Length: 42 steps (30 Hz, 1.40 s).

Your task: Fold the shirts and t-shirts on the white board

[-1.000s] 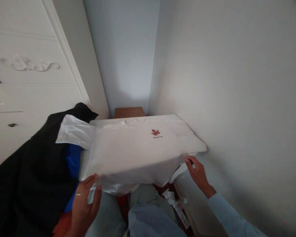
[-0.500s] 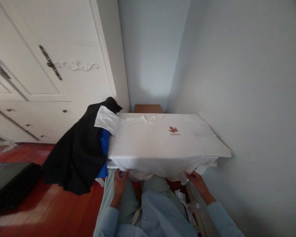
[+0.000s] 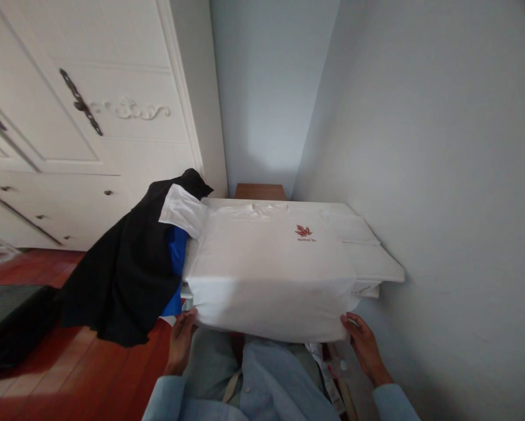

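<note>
A white T-shirt [image 3: 262, 263] with a red maple-leaf print is spread over a white board [image 3: 383, 260], its neckline at the far edge. The lower part drapes over the near edge toward my lap. My left hand [image 3: 182, 336] pinches the shirt's hem at its left corner. At the right corner, my right hand [image 3: 362, 342] grips the hem between thumb and fingers. The fabric hangs fairly taut between them. One white sleeve reaches left over dark cloth.
Black clothing [image 3: 131, 257] and a blue garment [image 3: 176, 272] hang off the board's left end. A white wardrobe [image 3: 126, 76] stands at the left, a grey wall [image 3: 442, 175] at the right. A brown box [image 3: 260, 191] sits behind the board. A black item [image 3: 17, 333] lies on the red wooden floor [image 3: 109, 362].
Both hands have moved apart and closer to me, drawing the hem out. The draped part is now wider, lower and smoother. The view has shifted slightly.
</note>
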Tool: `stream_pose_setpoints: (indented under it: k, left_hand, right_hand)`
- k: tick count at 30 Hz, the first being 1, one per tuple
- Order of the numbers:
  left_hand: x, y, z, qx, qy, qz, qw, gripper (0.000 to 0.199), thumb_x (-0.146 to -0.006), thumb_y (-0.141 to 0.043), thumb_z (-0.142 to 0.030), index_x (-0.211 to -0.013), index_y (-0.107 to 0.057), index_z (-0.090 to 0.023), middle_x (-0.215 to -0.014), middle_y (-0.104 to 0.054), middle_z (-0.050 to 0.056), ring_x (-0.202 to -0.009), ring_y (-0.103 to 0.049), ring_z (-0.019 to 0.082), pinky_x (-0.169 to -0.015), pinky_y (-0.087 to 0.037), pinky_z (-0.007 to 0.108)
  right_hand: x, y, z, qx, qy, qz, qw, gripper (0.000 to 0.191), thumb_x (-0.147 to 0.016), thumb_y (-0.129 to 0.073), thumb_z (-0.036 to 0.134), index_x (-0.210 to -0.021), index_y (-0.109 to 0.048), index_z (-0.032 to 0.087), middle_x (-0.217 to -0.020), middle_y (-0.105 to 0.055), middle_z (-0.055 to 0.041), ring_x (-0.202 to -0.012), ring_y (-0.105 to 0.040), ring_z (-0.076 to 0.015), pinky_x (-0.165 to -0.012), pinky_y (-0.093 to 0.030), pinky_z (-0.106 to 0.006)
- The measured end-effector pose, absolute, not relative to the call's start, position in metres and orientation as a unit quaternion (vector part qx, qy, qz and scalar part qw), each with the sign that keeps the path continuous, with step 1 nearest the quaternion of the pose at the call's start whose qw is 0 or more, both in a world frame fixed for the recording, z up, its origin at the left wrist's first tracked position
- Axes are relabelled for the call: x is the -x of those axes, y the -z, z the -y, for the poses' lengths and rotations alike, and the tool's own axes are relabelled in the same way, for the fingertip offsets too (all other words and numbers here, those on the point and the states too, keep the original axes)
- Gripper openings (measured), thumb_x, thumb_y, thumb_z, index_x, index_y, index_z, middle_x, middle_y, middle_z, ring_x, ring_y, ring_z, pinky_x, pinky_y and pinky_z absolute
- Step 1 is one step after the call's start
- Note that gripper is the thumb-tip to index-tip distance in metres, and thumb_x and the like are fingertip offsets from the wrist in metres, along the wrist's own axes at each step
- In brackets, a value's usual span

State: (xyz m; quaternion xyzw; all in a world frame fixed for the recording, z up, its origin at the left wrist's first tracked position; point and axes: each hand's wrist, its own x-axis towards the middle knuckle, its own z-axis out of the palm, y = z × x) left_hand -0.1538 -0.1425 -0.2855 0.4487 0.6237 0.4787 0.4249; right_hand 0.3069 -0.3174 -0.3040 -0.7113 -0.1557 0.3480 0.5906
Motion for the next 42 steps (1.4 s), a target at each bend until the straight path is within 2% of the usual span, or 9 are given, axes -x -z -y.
stream_pose_setpoints:
  k: [4,9,15,18,21,24,27,32,42]
  left_hand:
    - [0.154,0.290,0.138,-0.490,-0.425,-0.647,0.401,0.070,-0.062,-0.060,-0.089,-0.076,-0.065,-0.020,-0.074,-0.067,0.005,-0.075,-0.066,0.026,-0.069,-0.056,0.037]
    - [0.155,0.288,0.142,-0.492,-0.437,-0.682,0.320,0.067,-0.070,-0.054,-0.081,-0.093,-0.065,-0.020,-0.096,-0.072,0.013,-0.085,-0.070,0.031,-0.071,-0.056,0.042]
    - [0.137,0.224,0.155,-0.576,-0.501,-0.618,0.188,0.047,-0.086,-0.054,-0.063,-0.094,-0.068,-0.018,-0.092,-0.073,0.011,-0.084,-0.069,0.027,-0.076,-0.056,0.039]
    - [0.111,0.173,0.143,-0.683,-0.472,-0.518,0.205,0.038,-0.092,-0.056,-0.056,-0.089,-0.070,-0.021,-0.086,-0.073,0.006,-0.080,-0.069,0.024,-0.076,-0.057,0.036]
    - [0.074,0.136,0.106,-0.751,-0.437,-0.439,0.230,0.034,-0.097,-0.053,-0.051,-0.104,-0.069,-0.021,-0.101,-0.075,0.008,-0.090,-0.072,0.023,-0.082,-0.058,0.036]
    - [0.029,0.120,0.052,-0.814,-0.368,-0.415,0.174,0.039,-0.098,-0.052,-0.047,-0.119,-0.064,-0.016,-0.121,-0.071,0.015,-0.111,-0.069,0.028,-0.098,-0.055,0.042]
    - [-0.014,0.114,0.000,-0.843,-0.223,-0.478,0.102,0.045,-0.098,-0.053,-0.040,-0.128,-0.060,-0.007,-0.140,-0.061,0.025,-0.137,-0.053,0.034,-0.112,-0.044,0.047]
    - [-0.049,0.116,-0.053,-0.863,-0.038,-0.501,0.058,0.063,-0.103,-0.039,-0.047,-0.150,-0.042,-0.005,-0.163,-0.034,0.025,-0.155,-0.024,0.036,-0.122,-0.027,0.053]
    - [-0.054,0.142,-0.122,-0.876,-0.026,-0.479,0.050,0.074,-0.103,-0.025,-0.060,-0.158,-0.033,-0.012,-0.168,-0.026,0.018,-0.156,-0.019,0.034,-0.125,-0.016,0.055]
  right_hand:
    - [-0.299,0.312,0.305,0.729,-0.318,0.196,0.574,0.063,-0.059,-0.078,0.068,-0.094,-0.072,0.016,-0.087,-0.076,-0.0069,-0.081,-0.069,-0.0257,-0.070,-0.057,-0.035]
    - [-0.292,0.315,0.293,0.719,-0.285,0.224,0.593,0.060,-0.062,-0.074,0.070,-0.092,-0.072,0.018,-0.094,-0.077,-0.0088,-0.092,-0.071,-0.0302,-0.083,-0.059,-0.042]
    - [-0.301,0.281,0.293,0.765,-0.131,0.262,0.574,0.052,-0.071,-0.068,0.065,-0.097,-0.069,0.020,-0.100,-0.076,-0.0110,-0.094,-0.070,-0.0307,-0.088,-0.057,-0.046]
    - [-0.296,0.234,0.282,0.747,-0.094,0.389,0.531,0.042,-0.085,-0.061,0.058,-0.100,-0.070,0.020,-0.102,-0.075,-0.0113,-0.092,-0.070,-0.0276,-0.085,-0.058,-0.043]
    - [-0.285,0.184,0.248,0.665,-0.076,0.560,0.488,0.034,-0.095,-0.056,0.050,-0.108,-0.070,0.022,-0.109,-0.073,-0.0113,-0.098,-0.069,-0.0249,-0.090,-0.057,-0.040]
    - [-0.279,0.150,0.186,0.605,-0.069,0.676,0.416,0.043,-0.099,-0.052,0.049,-0.132,-0.062,0.023,-0.135,-0.065,-0.0131,-0.126,-0.060,-0.0261,-0.109,-0.048,-0.045]
    - [-0.277,0.135,0.105,0.613,-0.076,0.739,0.271,0.062,-0.099,-0.048,0.057,-0.148,-0.049,0.020,-0.157,-0.047,-0.0165,-0.148,-0.040,-0.0300,-0.123,-0.029,-0.054]
    - [-0.263,0.134,-0.006,0.658,-0.092,0.744,0.072,0.073,-0.102,-0.041,0.055,-0.158,-0.034,0.008,-0.169,-0.021,-0.0205,-0.157,-0.017,-0.0314,-0.126,-0.019,-0.049]
    - [-0.285,0.146,-0.082,0.678,-0.077,0.731,0.030,0.073,-0.103,-0.022,0.059,-0.161,-0.030,0.014,-0.170,-0.021,-0.0154,-0.158,-0.016,-0.0290,-0.126,-0.016,-0.051]
